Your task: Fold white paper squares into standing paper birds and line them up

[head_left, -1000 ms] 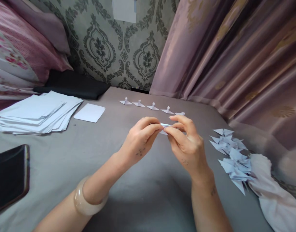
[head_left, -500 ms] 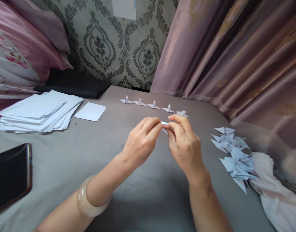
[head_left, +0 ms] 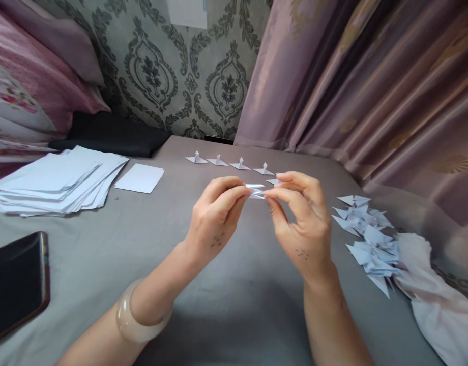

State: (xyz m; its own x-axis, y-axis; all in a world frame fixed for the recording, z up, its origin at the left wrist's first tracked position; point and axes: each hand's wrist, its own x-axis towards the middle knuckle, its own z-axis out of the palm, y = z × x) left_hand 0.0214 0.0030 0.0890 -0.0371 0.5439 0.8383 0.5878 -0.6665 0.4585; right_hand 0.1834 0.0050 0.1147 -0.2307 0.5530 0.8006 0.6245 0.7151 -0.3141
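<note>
Between my two hands is a small folded white paper (head_left: 256, 191), its layers spread into narrow points. My left hand (head_left: 221, 211) pinches its left end between thumb and fingers. At the right end, my right hand (head_left: 300, 218) grips a tip with thumb and index finger, the other fingers raised. Just beyond, a row of several small folded paper figures (head_left: 240, 164) stands on the grey cloth surface (head_left: 203, 300). The right-hand one is partly hidden behind my right fingers.
At the left lie a stack of white paper sheets (head_left: 47, 175), a smaller stack of paper squares (head_left: 140, 178) and a phone (head_left: 18, 282). A pile of folded paper figures (head_left: 367, 239) sits at the right beside a white cloth (head_left: 428, 284). Curtains (head_left: 344, 76) hang behind.
My hands have drawn slightly apart and turned, so more of the folded paper shows between them. The whole view has shifted a little.
</note>
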